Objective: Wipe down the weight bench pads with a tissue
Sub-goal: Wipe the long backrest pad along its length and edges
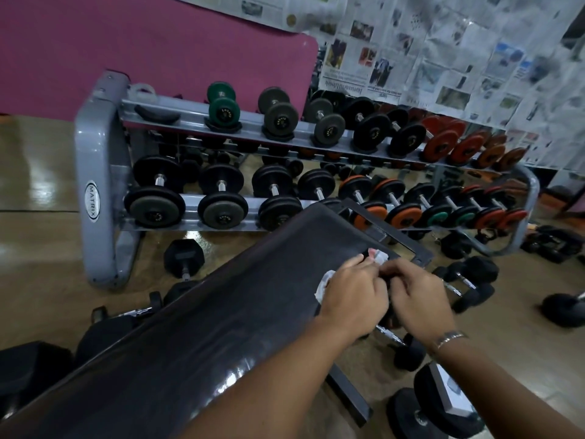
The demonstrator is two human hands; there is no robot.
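Note:
A long black bench pad [202, 318] runs diagonally from the lower left up to the centre. Near its far right edge, both my hands meet over a crumpled white tissue [324, 285]. My left hand [351, 296] rests on the pad with the tissue bunched under its fingers. My right hand [421, 296], with a metal bracelet on the wrist, pinches the tissue's other end [380, 256] at the fingertips. Most of the tissue is hidden beneath the hands.
A grey two-tier dumbbell rack [95, 172] stands just beyond the bench. Loose black hex dumbbells [183, 258] lie on the wooden floor left, right and below the bench. The bench's black metal frame [408, 245] juts out past the pad. A newspaper-covered wall is behind.

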